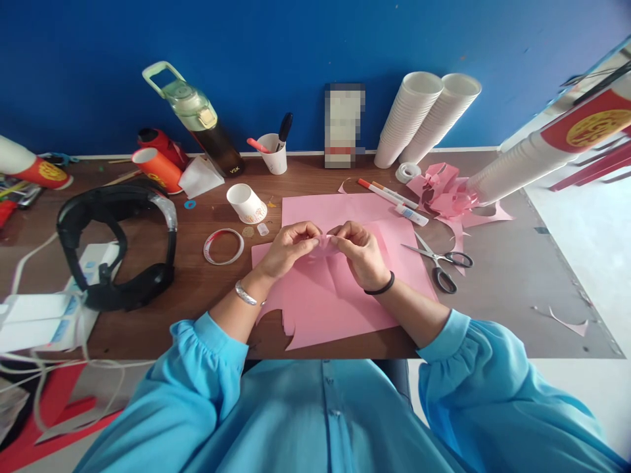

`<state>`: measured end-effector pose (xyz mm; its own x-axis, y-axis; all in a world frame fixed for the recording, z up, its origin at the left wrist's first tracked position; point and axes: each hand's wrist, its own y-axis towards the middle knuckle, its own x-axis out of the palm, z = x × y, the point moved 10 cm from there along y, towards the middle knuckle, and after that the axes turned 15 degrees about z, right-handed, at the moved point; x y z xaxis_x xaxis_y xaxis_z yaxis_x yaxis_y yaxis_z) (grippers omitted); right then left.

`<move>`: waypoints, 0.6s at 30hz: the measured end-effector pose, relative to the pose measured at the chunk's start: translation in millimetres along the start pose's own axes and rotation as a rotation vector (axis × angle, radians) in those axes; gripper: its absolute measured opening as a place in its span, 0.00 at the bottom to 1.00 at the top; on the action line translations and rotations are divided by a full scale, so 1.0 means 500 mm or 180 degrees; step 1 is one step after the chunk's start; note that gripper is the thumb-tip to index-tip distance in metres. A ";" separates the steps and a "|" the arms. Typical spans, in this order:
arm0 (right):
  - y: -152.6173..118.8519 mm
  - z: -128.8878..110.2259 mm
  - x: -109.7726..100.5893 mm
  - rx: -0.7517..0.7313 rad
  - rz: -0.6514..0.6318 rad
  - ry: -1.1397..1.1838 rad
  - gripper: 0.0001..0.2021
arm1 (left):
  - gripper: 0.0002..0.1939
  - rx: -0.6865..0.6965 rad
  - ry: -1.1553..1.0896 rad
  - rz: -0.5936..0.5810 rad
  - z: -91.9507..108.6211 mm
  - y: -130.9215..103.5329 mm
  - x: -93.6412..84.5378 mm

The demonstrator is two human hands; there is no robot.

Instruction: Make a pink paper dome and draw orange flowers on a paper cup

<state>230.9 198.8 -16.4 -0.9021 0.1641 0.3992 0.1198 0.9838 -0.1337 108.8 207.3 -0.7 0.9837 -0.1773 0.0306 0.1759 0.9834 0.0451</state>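
Observation:
Between my two hands is a small piece of pink paper [324,242], pinched at its edge by the fingertips of both. My left hand [290,248] grips it from the left, thumb against fingers. From the right, my right hand [359,249] pinches it in the same way, close to the other hand. Large pink sheets [340,309] lie on the table beneath my wrists, with curved cuts along their lower left edge. A pair of scissors [438,258] with black handles rests at the right, partly over the sheets. A glue bottle [411,215] lies near their upper right corner.
A paper cup [246,202] and a tape roll [223,247] sit left of the sheets. Behind stand a water bottle [200,121], a cup with pens [273,154], a blurred upright phone-like object [344,125] and stacked cups [409,118]. Pink scraps [441,190] lie right; a black headset [118,246] left.

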 end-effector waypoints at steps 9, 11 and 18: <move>0.001 0.017 -0.003 0.0264 -0.0097 -0.0152 0.19 | 0.11 0.0054 0.0074 0.0065 0.010 0.002 -0.002; 0.001 0.021 -0.003 0.0295 -0.0156 -0.0233 0.16 | 0.13 0.0031 0.0118 0.0113 0.009 0.003 -0.005; 0.004 0.027 -0.010 0.0385 -0.0113 -0.0343 0.15 | 0.15 0.0011 0.0237 0.0098 0.002 0.006 -0.010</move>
<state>229.9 198.9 -30.9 -0.9449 0.1142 0.3069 0.0421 0.9718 -0.2320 104.4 210.9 0.5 0.9887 -0.1435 -0.0424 0.1456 0.9881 0.0488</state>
